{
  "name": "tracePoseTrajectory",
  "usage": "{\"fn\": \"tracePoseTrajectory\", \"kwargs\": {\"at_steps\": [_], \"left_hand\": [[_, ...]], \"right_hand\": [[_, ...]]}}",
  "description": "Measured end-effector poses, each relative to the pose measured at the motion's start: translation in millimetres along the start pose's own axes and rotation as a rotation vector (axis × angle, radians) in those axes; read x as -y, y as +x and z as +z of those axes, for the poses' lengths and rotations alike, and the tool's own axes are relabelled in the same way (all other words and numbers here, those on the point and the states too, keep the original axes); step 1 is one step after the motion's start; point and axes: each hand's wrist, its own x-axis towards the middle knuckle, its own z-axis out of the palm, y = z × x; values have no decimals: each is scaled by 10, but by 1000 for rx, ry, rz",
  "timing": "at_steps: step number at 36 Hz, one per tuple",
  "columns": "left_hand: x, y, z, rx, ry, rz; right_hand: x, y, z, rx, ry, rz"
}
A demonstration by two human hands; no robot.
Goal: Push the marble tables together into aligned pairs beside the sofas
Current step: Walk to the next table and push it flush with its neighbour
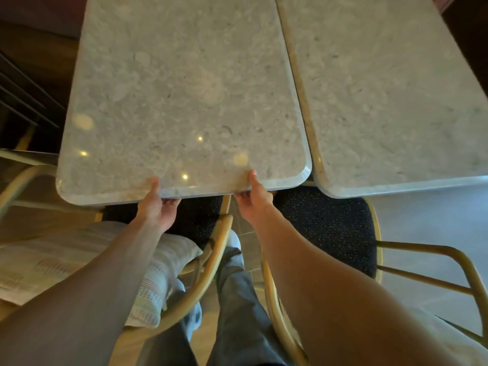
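Two grey marble tables fill the head view. The left marble table (179,101) has its near edge right in front of me. My left hand (157,207) grips that edge, thumb on top and fingers underneath. My right hand (253,199) holds the same edge further right, also thumb on top. The right marble table (390,101) stands beside it, long sides almost touching with a narrow gap between them. Its near edge sits slightly closer to me than the left table's edge.
A gold-framed chair with a pale patterned cushion (79,260) stands at my lower left. Another gold-framed chair with a dark speckled seat (330,228) is tucked under the right table. My legs stand between the two chairs. Dark furniture (23,96) lies at far left.
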Motion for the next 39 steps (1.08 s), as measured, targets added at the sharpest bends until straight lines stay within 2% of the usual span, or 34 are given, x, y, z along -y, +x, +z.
{"fn": "tracePoseTrajectory", "kwargs": {"at_steps": [15, 39], "left_hand": [[131, -193, -152, 38, 4, -12], [90, -279, -181, 61, -16, -37]], "right_hand": [[-91, -39, -222, 3, -17, -3], [-74, -248, -140, 1, -39, -27]]}}
